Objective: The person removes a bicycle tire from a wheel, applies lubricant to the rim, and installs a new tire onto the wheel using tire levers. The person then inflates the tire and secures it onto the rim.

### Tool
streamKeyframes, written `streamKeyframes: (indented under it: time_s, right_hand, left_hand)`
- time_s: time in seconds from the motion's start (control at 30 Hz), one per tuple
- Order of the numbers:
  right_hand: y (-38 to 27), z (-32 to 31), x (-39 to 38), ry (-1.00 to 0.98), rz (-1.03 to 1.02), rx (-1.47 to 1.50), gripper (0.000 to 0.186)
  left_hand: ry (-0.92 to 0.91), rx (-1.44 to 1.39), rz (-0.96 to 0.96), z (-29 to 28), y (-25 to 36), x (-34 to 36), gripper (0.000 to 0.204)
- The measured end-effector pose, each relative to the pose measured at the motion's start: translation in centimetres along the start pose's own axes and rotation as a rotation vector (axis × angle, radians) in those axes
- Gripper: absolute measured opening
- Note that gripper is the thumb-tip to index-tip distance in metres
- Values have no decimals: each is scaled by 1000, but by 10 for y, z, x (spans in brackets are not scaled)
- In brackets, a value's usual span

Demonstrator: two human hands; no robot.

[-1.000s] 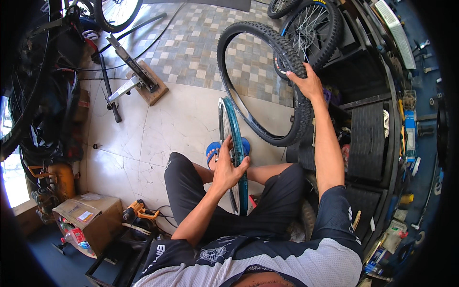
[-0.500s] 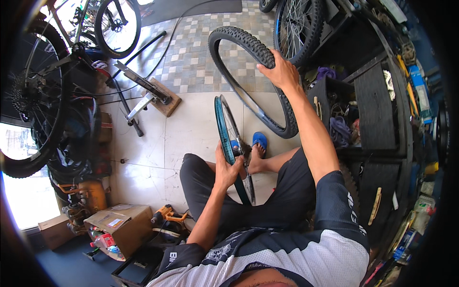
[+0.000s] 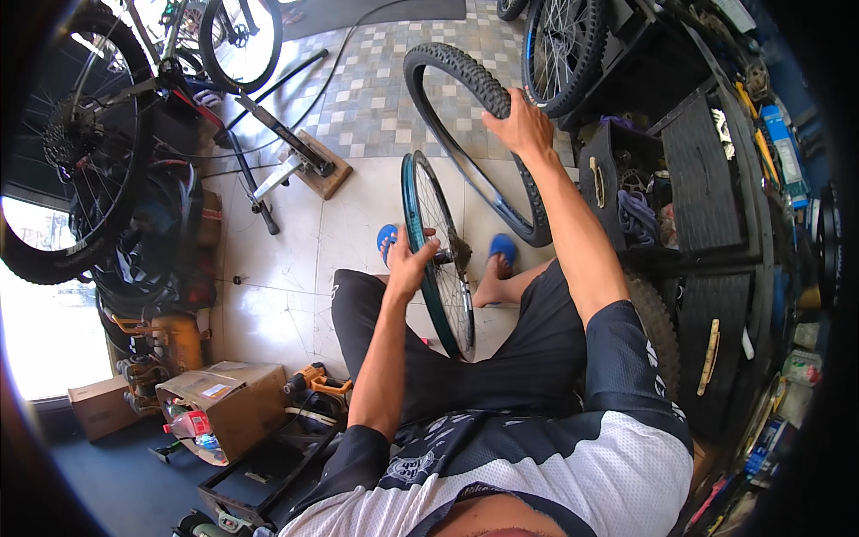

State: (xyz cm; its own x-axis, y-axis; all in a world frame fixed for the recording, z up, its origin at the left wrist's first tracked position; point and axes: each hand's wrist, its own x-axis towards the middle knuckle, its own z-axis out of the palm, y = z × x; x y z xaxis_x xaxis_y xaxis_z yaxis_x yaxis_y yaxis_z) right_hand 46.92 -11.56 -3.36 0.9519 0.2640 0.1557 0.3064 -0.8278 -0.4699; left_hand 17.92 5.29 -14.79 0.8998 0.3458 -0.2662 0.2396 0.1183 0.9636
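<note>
My left hand (image 3: 411,259) grips a bicycle wheel (image 3: 410,197) with teal rim tape, steel spokes and a rear cassette (image 3: 461,253), held upright between my knees. My right hand (image 3: 523,125) is closed on the upper right side of a black knobby tire (image 3: 447,67), held off the wheel to the front right, its loop hanging at a slant. My feet in blue flip-flops (image 3: 501,249) are either side of the wheel; the left one is partly hidden behind the wheel and hand.
Bicycles (image 3: 121,179) stand at left, above cardboard boxes (image 3: 242,416) and an orange-and-black power tool (image 3: 331,385). A metal stand (image 3: 318,170) on a wooden block sits front left. A dark cabinet (image 3: 702,170) with tools runs along the right, another wheel (image 3: 559,54) beside it.
The wheel in my left hand has swung round, now showing its cassette on the right, and moved slightly forward. The tire in my right hand has shifted left and tilted.
</note>
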Motion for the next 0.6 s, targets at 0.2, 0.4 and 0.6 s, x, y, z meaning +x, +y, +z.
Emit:
streamKeyframes:
  time_s: [0.2,0.4,0.6]
  right_hand:
    - [-21,-2,9,39,-18,12,70]
    - [-49,-17,27,134,-79,48,59]
    - [-52,-26,38,174,-73,42,60]
  left_hand:
    - [44,-135,-83,-19,21,8,37]
    - [65,-149,-73,-12,21,19,29]
    - [144,-369,-175,-9,20,30,32]
